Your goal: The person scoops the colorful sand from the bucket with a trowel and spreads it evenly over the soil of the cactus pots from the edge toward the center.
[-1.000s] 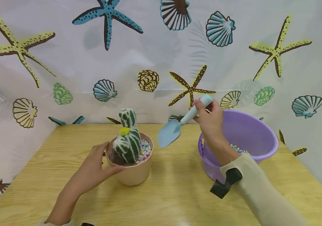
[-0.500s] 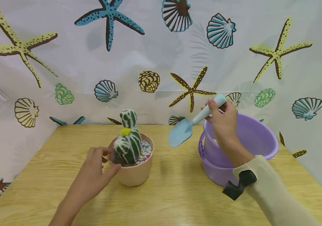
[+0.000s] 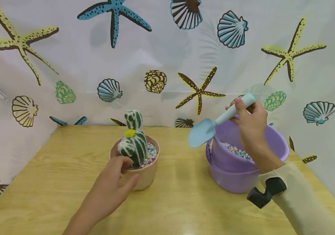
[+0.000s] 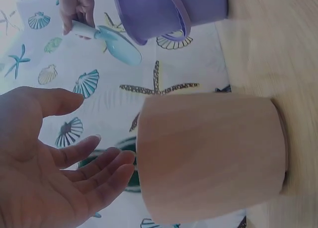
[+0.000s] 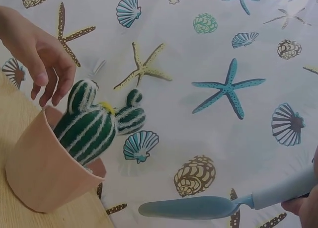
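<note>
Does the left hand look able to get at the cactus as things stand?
Probably yes. The left hand holds nothing, and in the right wrist view its fingers hang loosely just above the edge of the pot, close to the cactus, with nothing seen between.

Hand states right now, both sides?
Left hand: open, holding nothing, by the rim of the cactus pot.
Right hand: closed, holding the blue trowel by its handle.

Blue trowel (image 3: 223, 117) aslant midair, striped cactus (image 3: 137, 144) in peach pot (image 3: 146, 178)
</note>
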Tool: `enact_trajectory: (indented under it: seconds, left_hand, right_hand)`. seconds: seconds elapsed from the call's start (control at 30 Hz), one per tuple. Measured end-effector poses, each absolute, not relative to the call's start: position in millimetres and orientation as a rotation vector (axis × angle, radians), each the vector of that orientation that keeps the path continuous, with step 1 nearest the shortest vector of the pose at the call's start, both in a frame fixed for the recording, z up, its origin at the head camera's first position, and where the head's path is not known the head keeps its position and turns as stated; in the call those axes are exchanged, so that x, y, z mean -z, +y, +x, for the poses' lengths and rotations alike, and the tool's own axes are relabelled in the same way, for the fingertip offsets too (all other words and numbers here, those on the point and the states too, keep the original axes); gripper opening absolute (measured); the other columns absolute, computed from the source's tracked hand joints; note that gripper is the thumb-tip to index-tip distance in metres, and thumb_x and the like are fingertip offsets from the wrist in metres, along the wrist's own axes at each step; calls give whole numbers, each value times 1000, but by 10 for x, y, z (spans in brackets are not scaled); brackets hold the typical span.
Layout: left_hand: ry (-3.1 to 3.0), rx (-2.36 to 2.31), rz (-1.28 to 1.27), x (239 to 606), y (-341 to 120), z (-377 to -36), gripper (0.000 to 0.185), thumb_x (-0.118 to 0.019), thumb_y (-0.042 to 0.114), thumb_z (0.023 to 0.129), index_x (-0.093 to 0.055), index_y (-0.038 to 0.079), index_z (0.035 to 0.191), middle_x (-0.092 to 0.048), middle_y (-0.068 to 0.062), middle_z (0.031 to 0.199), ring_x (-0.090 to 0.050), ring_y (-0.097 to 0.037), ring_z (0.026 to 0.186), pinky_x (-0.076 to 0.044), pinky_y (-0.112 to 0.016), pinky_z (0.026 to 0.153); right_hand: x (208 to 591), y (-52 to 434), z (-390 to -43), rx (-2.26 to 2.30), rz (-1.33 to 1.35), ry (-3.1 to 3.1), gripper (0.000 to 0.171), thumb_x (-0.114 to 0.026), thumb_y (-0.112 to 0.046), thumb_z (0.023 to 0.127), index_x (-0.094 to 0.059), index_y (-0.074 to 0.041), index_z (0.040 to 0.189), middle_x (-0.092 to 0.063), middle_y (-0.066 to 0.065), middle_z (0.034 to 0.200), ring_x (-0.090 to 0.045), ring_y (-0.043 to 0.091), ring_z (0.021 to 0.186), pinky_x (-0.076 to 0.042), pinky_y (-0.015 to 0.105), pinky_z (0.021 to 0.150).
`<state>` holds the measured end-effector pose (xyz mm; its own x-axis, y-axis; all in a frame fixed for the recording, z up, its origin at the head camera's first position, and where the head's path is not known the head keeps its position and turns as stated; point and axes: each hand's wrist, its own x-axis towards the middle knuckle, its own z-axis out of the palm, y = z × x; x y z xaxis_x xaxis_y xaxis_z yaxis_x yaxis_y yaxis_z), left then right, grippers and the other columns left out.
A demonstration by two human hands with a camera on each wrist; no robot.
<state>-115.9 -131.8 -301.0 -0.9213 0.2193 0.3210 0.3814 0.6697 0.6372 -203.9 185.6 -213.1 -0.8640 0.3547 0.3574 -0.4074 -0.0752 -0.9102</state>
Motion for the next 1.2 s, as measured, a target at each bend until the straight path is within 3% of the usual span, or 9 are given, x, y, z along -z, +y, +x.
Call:
enact_trajectory:
  seconds: [0.37, 0.63, 1.2]
  left_hand:
    - [-2675, 1194, -585, 2917, -1045, -1166, 35, -63, 18, 92, -50, 2, 122, -56, -10, 116, -55, -22, 103, -49, -38, 84]
    - [-2685, 1213, -650, 2898, -802, -1237, 35, -64, 18, 91, -50, 6, 121, -55, -5, 112, -55, -18, 100, -49, -36, 86]
    - [-2648, 1318, -756, 2873, -405, -1525, 31, -59, 17, 94, -52, 4, 121, -56, -11, 114, -56, -22, 98, -49, -37, 82]
  right_hand:
    - [1985, 2034, -2010, -2045, 57, -1575, 13, -59, -14, 93, -56, -1, 95, -59, 8, 88, -66, 14, 79, -58, 24, 68]
    - [1951, 2250, -1960, -2104, 87, -1524, 22, -60, -20, 91, -53, 1, 97, -56, 11, 94, -68, 17, 82, -57, 27, 72]
    - [1970, 2794, -1928, -2274, 8, -1355, 29, -62, -21, 89, -51, 0, 107, -57, 10, 94, -65, 20, 84, -58, 30, 70]
